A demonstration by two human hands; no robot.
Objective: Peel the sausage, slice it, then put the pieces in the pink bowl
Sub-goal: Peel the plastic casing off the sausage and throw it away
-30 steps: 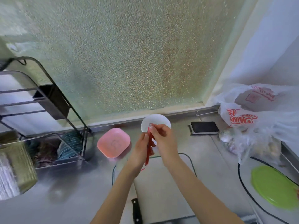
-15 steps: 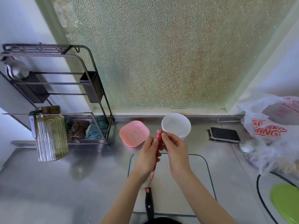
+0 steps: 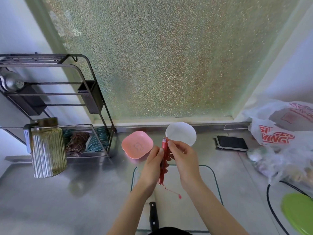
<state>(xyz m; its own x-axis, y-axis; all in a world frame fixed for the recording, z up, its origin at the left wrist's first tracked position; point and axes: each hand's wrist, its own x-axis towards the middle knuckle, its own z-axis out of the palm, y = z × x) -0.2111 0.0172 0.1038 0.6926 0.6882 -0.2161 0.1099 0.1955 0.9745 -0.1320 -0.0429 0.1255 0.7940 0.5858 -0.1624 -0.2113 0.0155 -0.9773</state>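
A red-wrapped sausage [image 3: 164, 146] stands nearly upright between my two hands, above a clear glass cutting board [image 3: 208, 192]. My left hand [image 3: 152, 164] grips its lower half. My right hand [image 3: 183, 156] pinches the wrapper near the top end. A thin red strip of wrapper [image 3: 171, 191] dangles from the bottom. The pink bowl [image 3: 137, 146] sits empty on the steel counter just left of my hands. A knife with a black handle [image 3: 153, 216] lies on the board near the bottom edge.
A white bowl [image 3: 180, 133] sits behind my hands. A phone [image 3: 232, 142] lies to the right, beside plastic bags [image 3: 281, 141] of food. A green plate [image 3: 298, 214] and black cable are at lower right. A metal rack [image 3: 94, 106] and jar [image 3: 48, 146] stand at left.
The view swung left and steadied, bringing the rack and jar into sight. Both hands keep the sausage, and the wrapper strip at the bottom now hangs longer.
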